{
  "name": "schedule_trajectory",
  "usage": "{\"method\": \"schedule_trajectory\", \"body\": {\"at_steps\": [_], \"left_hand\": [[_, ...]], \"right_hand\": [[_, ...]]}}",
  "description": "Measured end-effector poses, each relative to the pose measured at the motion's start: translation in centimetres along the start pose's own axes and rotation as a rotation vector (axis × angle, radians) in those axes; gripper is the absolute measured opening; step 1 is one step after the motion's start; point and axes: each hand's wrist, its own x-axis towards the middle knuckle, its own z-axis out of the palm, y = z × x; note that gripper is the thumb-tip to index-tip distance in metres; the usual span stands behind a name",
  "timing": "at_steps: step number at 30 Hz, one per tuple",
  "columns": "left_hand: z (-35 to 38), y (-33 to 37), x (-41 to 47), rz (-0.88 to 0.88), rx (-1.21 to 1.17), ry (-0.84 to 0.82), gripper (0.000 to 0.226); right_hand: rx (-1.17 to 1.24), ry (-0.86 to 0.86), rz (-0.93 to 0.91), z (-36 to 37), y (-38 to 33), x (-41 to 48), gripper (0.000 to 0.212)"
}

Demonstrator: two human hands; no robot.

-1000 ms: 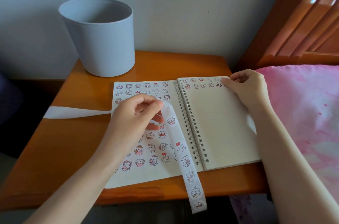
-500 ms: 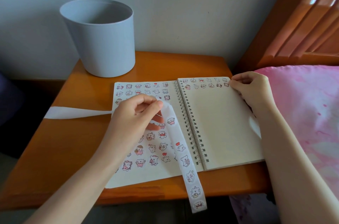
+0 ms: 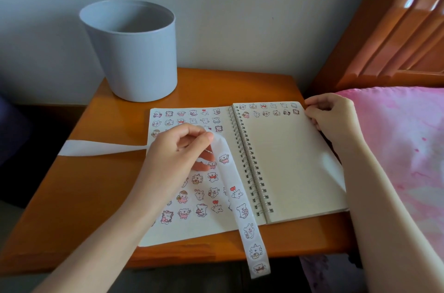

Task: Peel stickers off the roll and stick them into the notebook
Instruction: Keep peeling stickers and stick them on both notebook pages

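An open spiral notebook (image 3: 288, 163) lies on the wooden bedside table (image 3: 79, 196). Its left page is covered with small cartoon stickers; the right page has two rows along its top. My left hand (image 3: 177, 151) pinches a white sticker strip (image 3: 242, 211) above the left page. The strip's stickered end hangs past the table's front edge and its bare backing (image 3: 96, 148) trails left. My right hand (image 3: 331, 112) rests at the top right corner of the right page, fingers curled; whether it holds anything I cannot tell.
A grey-blue round bin (image 3: 131, 52) stands at the table's back left, against the wall. A pink bedspread (image 3: 403, 148) and a wooden headboard (image 3: 394, 28) lie to the right. The table drops off at its front and left edges.
My right hand has slid right from the sticker rows to the page's outer corner, uncovering the last stickers there. My left hand and the strip have barely moved.
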Motion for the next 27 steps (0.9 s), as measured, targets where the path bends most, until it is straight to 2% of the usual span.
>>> {"method": "schedule_trajectory", "body": {"at_steps": [3, 5, 8, 12, 14, 27], "left_hand": [[0.0, 0.2, 0.0, -0.01, -0.016, 0.014, 0.01], [-0.1, 0.3, -0.1, -0.011, -0.014, 0.023, 0.01], [-0.3, 0.6, -0.1, 0.016, 0.005, 0.026, 0.013], [-0.4, 1.1, -0.2, 0.058, 0.0, 0.088, 0.013], [-0.8, 0.9, -0.1, 0.078, 0.037, 0.137, 0.014], [-1.3, 0.8, 0.4, 0.107, 0.03, 0.24, 0.014]], "right_hand": [[0.028, 0.036, -0.053, 0.2, -1.6, -0.5, 0.02], [0.06, -0.029, -0.128, 0.6, -3.3, -1.3, 0.015], [0.122, -0.244, -0.188, 1.8, -6.1, -3.4, 0.008], [0.151, -0.603, -0.197, 3.3, -9.1, -6.7, 0.014], [0.147, -0.688, -0.201, 3.6, -9.7, -7.6, 0.013], [0.292, -0.827, -0.109, 3.7, -10.6, -8.8, 0.014]]}}
